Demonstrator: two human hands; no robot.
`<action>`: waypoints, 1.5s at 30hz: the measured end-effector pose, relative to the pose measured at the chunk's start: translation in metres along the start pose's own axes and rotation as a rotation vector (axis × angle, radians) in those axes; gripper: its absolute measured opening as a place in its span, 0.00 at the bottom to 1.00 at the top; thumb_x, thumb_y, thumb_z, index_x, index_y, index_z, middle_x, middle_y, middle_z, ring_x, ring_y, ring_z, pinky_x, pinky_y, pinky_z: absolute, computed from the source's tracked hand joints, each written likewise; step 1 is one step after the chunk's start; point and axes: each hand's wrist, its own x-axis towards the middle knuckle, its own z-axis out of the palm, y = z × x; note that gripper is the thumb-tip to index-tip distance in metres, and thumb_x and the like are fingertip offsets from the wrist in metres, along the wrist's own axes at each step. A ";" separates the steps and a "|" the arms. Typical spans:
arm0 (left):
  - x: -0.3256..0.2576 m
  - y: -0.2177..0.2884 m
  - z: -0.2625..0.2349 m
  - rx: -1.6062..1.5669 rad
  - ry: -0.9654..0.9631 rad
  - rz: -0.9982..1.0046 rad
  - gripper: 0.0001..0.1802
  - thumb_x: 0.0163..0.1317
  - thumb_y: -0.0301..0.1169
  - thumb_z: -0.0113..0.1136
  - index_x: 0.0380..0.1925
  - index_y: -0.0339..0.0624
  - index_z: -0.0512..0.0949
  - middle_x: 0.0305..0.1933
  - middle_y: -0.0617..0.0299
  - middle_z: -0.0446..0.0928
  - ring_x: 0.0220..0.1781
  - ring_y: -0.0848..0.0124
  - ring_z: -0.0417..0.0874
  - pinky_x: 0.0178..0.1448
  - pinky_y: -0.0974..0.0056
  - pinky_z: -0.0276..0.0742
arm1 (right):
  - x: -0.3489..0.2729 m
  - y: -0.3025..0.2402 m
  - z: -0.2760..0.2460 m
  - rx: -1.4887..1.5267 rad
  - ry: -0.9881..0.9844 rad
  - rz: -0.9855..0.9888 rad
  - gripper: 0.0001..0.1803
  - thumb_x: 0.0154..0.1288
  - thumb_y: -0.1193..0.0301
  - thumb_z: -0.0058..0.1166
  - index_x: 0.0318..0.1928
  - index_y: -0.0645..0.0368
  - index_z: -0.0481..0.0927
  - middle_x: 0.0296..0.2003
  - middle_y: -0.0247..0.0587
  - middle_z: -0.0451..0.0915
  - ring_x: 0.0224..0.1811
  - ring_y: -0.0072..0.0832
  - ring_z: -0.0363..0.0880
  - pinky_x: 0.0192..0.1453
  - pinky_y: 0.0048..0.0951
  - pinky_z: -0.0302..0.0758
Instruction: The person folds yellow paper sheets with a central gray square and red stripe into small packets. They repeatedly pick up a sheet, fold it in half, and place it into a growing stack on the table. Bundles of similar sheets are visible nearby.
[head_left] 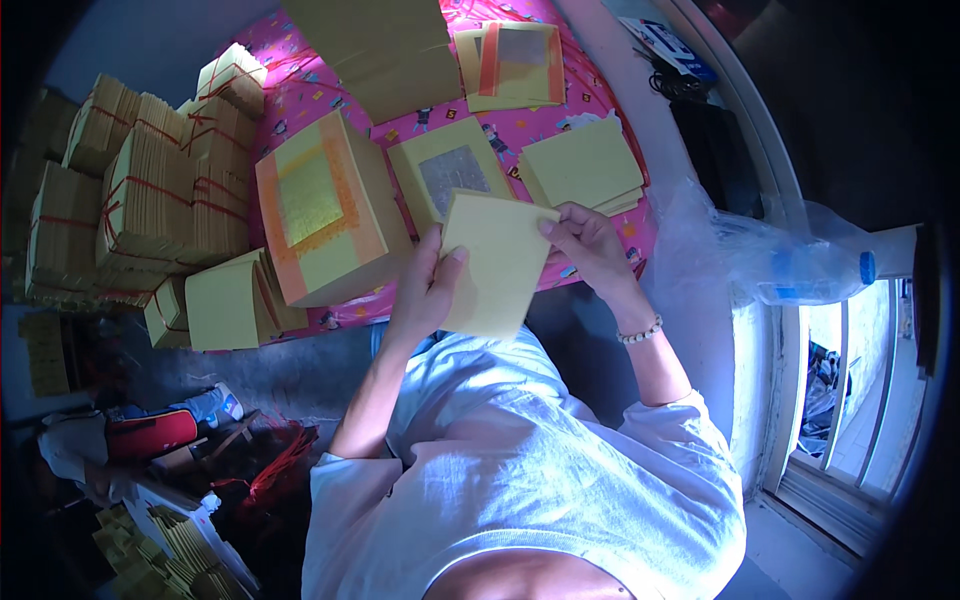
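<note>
Above my lap I hold a pale yellow paper sheet (495, 265), tilted; whether it is one sheet or a few together I cannot tell. My left hand (428, 285) pinches its left edge with the thumb on top. At its upper right corner, my right hand (590, 245) grips it between thumb and fingers. Just beyond lies a yellow sheet with a silver square (455, 175), partly covered by the held paper. Left of that stands a thick stack of yellow paper (345, 230), its top sheet bearing a gold square and orange bands. A smaller pile of plain yellow sheets (580, 165) lies to the right.
Bundles of yellow paper tied with red string (150, 200) are heaped at the left. A tall paper stack (385, 50) and orange-banded sheets (515, 65) stand farther back on the pink patterned tablecloth (405, 125). A plastic bottle (810, 270) in clear wrap lies at the right.
</note>
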 end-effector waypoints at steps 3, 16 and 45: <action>0.003 0.003 0.007 -0.107 -0.014 -0.019 0.14 0.68 0.27 0.46 0.51 0.35 0.68 0.43 0.62 0.75 0.47 0.77 0.73 0.53 0.68 0.69 | 0.000 0.007 -0.014 -0.025 -0.009 -0.003 0.09 0.68 0.69 0.53 0.39 0.64 0.76 0.32 0.37 0.82 0.31 0.18 0.81 0.35 0.18 0.80; 0.085 0.028 0.033 -0.187 -0.081 -0.159 0.31 0.56 0.32 0.66 0.57 0.38 0.65 0.48 0.57 0.76 0.48 0.71 0.79 0.45 0.65 0.80 | 0.025 -0.001 -0.088 0.025 0.516 -0.239 0.09 0.69 0.69 0.50 0.41 0.64 0.73 0.32 0.38 0.79 0.28 0.20 0.81 0.31 0.21 0.82; 0.132 -0.059 0.066 0.368 0.230 0.204 0.26 0.59 0.32 0.59 0.55 0.32 0.65 0.49 0.41 0.69 0.44 0.49 0.76 0.49 0.53 0.73 | 0.042 0.034 -0.120 -1.100 0.852 -0.511 0.07 0.62 0.70 0.56 0.40 0.57 0.78 0.30 0.41 0.74 0.27 0.30 0.76 0.31 0.30 0.73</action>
